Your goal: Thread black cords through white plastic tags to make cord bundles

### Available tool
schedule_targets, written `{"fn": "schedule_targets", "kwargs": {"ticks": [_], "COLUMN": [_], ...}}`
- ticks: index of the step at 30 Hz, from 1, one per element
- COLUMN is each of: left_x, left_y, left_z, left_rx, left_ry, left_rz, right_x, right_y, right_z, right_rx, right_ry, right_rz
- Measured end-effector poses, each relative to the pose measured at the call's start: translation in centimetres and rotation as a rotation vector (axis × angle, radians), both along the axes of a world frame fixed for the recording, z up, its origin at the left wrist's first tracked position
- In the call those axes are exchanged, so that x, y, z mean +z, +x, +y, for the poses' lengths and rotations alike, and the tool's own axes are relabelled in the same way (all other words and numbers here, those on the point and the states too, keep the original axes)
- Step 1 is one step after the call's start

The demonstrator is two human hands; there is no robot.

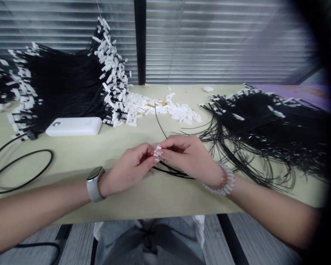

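In front of my body, my left hand (136, 163) and my right hand (189, 154) meet, fingertips nearly touching. Both are closed in a pinch at a small white plastic sleeve (158, 148), partly covered by the thumbs and fingers. Several black wires (172, 172) run below and behind my right hand, and one thin wire (160, 124) sticks up beyond the fingers. How the sleeve sits on a wire is hidden. Farther back lies a loose pile of similar white sleeves (184, 112).
On the left, a big stack of black wires (66, 81) with white ends stands behind a white power bank (74, 126). A black cable (51, 162) loops at the left. More black wires (264, 121) spread over the right side of the table (121, 206). Window blinds (223, 44) stand behind.
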State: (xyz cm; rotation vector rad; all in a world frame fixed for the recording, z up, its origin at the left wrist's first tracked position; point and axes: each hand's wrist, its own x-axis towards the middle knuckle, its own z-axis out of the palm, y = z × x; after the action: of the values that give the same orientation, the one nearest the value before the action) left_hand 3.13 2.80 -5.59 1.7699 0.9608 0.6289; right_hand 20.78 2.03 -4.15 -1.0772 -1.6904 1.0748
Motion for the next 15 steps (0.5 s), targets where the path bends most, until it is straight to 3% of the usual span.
{"fn": "schedule_targets", "kwargs": {"ticks": [3, 6, 12, 15], "left_x": [-0.1, -0.1, -0.1, 0.0], "left_y": [0.0, -0.1, -0.2, -0.2], "left_z": [0.0, 0.1, 0.6, 0.6], "left_rx": [0.013, 0.035, 0.047, 0.048], "left_ry": [0.000, -0.050, -0.122, -0.113], "left_rz": [-0.015, -0.056, -0.087, -0.064], "right_x": [0.0, 0.6, 3.4, 4.4], "right_y": [0.1, 1.4, 7.9, 9.6], "right_z": [0.2, 1.1, 4.4, 4.8], "right_rx": [-0.030, -0.163, -0.565, -0.578], "right_ry": [0.041, 0.052, 0.192, 0.257], "right_rz": [-0.001, 0.093, 0.649, 0.773]}}
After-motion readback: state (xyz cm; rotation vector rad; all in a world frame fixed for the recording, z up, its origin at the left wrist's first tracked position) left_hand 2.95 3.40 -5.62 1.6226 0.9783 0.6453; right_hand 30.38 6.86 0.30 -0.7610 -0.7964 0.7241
